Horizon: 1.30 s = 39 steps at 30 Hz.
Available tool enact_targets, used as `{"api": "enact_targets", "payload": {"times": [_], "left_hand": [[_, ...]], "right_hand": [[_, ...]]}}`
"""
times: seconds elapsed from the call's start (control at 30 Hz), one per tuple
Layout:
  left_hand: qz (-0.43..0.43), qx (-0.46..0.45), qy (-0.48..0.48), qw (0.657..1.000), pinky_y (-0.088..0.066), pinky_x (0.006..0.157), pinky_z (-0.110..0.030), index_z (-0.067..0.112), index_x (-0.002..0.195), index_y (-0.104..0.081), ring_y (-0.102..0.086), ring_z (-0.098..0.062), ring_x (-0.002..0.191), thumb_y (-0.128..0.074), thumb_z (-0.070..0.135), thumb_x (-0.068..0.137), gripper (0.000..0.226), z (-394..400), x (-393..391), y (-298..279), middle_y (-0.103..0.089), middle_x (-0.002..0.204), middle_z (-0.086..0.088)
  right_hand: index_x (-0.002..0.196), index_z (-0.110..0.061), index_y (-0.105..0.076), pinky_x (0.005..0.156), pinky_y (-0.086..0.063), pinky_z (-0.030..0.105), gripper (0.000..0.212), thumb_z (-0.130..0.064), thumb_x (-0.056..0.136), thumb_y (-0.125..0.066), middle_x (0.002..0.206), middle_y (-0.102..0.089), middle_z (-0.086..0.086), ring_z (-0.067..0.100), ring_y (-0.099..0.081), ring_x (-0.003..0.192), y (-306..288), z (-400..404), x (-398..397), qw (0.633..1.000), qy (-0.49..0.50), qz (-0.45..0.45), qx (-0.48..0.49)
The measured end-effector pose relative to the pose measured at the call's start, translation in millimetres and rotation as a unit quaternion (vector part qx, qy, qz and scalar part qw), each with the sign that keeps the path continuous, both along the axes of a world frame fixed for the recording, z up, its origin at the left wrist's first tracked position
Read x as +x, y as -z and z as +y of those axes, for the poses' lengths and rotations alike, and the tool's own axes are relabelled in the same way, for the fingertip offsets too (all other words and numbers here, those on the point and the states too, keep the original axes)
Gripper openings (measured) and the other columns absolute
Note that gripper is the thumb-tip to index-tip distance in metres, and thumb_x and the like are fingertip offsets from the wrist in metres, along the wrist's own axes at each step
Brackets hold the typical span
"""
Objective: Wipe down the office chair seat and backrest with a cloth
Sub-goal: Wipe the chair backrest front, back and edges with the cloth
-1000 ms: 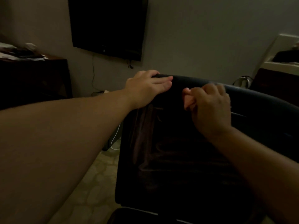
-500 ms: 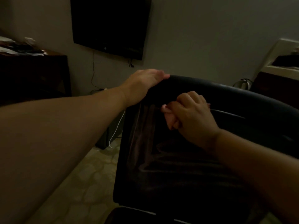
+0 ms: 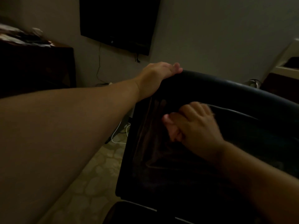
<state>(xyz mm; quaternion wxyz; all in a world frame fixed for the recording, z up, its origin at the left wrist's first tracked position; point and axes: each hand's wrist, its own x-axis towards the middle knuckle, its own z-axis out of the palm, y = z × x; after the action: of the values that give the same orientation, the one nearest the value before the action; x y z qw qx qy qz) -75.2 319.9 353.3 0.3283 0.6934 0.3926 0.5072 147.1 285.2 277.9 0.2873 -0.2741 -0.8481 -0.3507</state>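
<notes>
The black office chair backrest (image 3: 161,167) fills the lower middle of the head view, with streaky wipe marks on it. My left hand (image 3: 159,76) grips the top left corner of the backrest, fingers curled over the top edge. My right hand (image 3: 195,126) is curled round a small pinkish cloth (image 3: 171,128) and presses it against the upper part of the backrest. Most of the cloth is hidden under my fingers. A dark edge of the seat (image 3: 129,210) shows at the bottom.
A black TV (image 3: 118,21) hangs on the wall with cables dangling below it. A dark cabinet (image 3: 37,67) with papers on top stands at the left. White cables (image 3: 119,136) lie on the patterned floor (image 3: 90,183). Light furniture (image 3: 288,65) is at the far right.
My right hand has slid the cloth down and to the left, from the backrest's top edge onto its upper face. My left hand shifted left to the top corner.
</notes>
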Motion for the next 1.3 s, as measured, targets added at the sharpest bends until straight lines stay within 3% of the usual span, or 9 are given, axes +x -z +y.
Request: {"api": "enact_targets", "payload": {"times": [0.17,0.33,0.43,0.5,0.67,0.83,0.93,1.1,1.3], "left_hand": [[0.002,-0.007,-0.020,1.000,-0.049,0.112,-0.045,0.019,0.128,-0.073,-0.068,-0.015,0.120,-0.059,0.081,0.064,0.090,9.1,2.1,-1.0,-0.073,0.129,0.001],[0.008,0.003,-0.018,1.000,-0.045,0.115,-0.043,0.021,0.128,-0.074,-0.066,-0.014,0.120,-0.059,0.082,0.064,0.089,3.1,0.3,0.8,-0.071,0.131,0.003],[-0.016,-0.017,0.001,1.000,-0.054,0.097,-0.038,0.014,0.128,-0.073,-0.070,-0.014,0.089,-0.063,0.075,0.070,0.084,2.4,3.7,-2.1,-0.075,0.118,-0.003],[-0.001,-0.024,-0.005,1.000,-0.052,0.094,-0.035,0.016,0.130,-0.073,-0.067,-0.012,0.094,-0.054,0.069,0.081,0.074,0.7,2.6,-3.4,-0.071,0.121,-0.002],[0.049,-0.012,-0.011,0.999,-0.039,0.107,-0.029,0.021,0.136,-0.070,-0.057,-0.012,0.130,-0.041,0.068,0.088,0.073,-2.4,0.4,-6.9,-0.062,0.142,0.002],[0.022,-0.026,-0.031,0.999,-0.055,0.103,-0.049,0.017,0.126,-0.073,-0.073,-0.021,0.099,-0.060,0.081,0.065,0.090,6.7,14.2,-4.6,-0.074,0.121,-0.005],[0.044,-0.016,-0.085,0.995,-0.057,0.102,-0.045,0.018,0.131,-0.072,-0.073,-0.020,0.107,-0.060,0.084,0.064,0.094,9.0,17.9,-0.4,-0.072,0.123,-0.005],[0.269,0.086,-0.110,0.953,-0.026,0.124,-0.038,0.036,0.153,-0.052,-0.034,-0.022,0.149,-0.041,0.060,0.106,0.053,-9.0,23.1,-6.8,-0.044,0.159,0.003],[0.421,0.060,-0.231,0.875,-0.003,0.125,-0.067,0.046,0.166,-0.012,0.007,-0.029,0.162,-0.033,0.083,0.090,0.087,-33.0,65.0,4.1,-0.002,0.177,0.003]], "right_hand": [[0.101,-0.015,-0.070,0.080,-0.042,0.045,0.015,-0.030,0.099,-0.071,0.098,-0.058,0.011,0.035,-0.053,0.093,-6.9,9.6,-44.9,0.982,0.108,0.155,-0.013],[0.117,-0.027,-0.071,0.085,-0.043,0.047,0.026,-0.037,0.093,-0.075,0.105,-0.059,0.007,0.036,-0.055,0.099,3.5,1.4,-47.6,1.000,0.000,-0.015,-0.011],[0.104,-0.018,-0.072,0.080,-0.040,0.046,0.018,-0.035,0.099,-0.068,0.101,-0.059,0.012,0.037,-0.053,0.096,-24.8,18.3,-42.3,0.990,0.104,0.094,0.010],[0.100,-0.014,-0.072,0.078,-0.042,0.047,0.019,-0.031,0.092,-0.071,0.099,-0.059,0.015,0.038,-0.055,0.094,-30.4,20.5,-64.3,0.979,0.142,0.143,-0.015],[0.120,-0.035,-0.074,0.084,-0.042,0.045,0.037,-0.045,0.086,-0.063,0.114,-0.061,0.005,0.035,-0.053,0.105,-5.3,6.1,-65.8,0.995,-0.004,-0.092,-0.042],[0.103,-0.019,-0.071,0.073,-0.038,0.043,0.024,-0.040,0.106,-0.060,0.098,-0.058,0.012,0.038,-0.053,0.092,-29.9,27.7,-24.3,0.989,0.098,0.108,0.021],[0.101,-0.020,-0.070,0.077,-0.032,0.040,0.029,-0.043,0.108,-0.054,0.101,-0.057,0.010,0.037,-0.052,0.097,-26.7,30.9,-32.7,0.978,0.129,0.163,-0.009],[0.113,-0.031,-0.077,0.079,-0.041,0.044,0.019,-0.043,0.101,-0.072,0.101,-0.058,0.003,0.034,-0.053,0.097,-24.4,18.8,20.3,0.999,0.029,0.029,-0.020],[0.113,-0.022,-0.079,0.077,-0.042,0.049,0.031,-0.045,0.104,-0.060,0.104,-0.061,0.010,0.038,-0.053,0.095,-26.0,4.0,133.5,0.994,0.083,0.068,-0.034]]}}
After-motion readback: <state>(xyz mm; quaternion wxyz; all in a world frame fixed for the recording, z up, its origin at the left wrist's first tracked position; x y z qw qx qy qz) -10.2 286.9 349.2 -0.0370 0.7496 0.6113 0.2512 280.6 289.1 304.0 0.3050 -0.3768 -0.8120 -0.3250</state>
